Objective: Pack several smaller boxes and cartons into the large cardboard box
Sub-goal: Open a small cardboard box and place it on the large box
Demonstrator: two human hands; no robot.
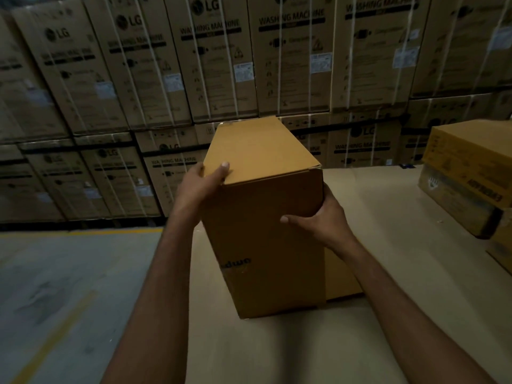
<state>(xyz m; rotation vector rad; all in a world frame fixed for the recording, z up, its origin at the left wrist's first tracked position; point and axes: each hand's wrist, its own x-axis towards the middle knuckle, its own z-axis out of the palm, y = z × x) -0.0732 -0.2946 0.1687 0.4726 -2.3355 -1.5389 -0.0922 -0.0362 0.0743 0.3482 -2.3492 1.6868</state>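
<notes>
A tall brown cardboard box (263, 212) stands closed in the middle of the view, its near face dark with upside-down print low down. My left hand (202, 187) grips its upper left corner, thumb lying on the top face. My right hand (318, 217) clasps the right edge a little lower, thumb across the near face. The box's bottom rests on or just above a flat cardboard sheet (388, 217); which of the two I cannot tell. A flatter piece of brown cardboard (343, 275) shows behind its lower right side.
Yellow-brown cartons (471, 173) are stacked at the right edge on the sheet. A wall of strapped washing-machine boxes (221, 65) fills the background. Grey concrete floor (69, 286) with yellow lines lies to the left.
</notes>
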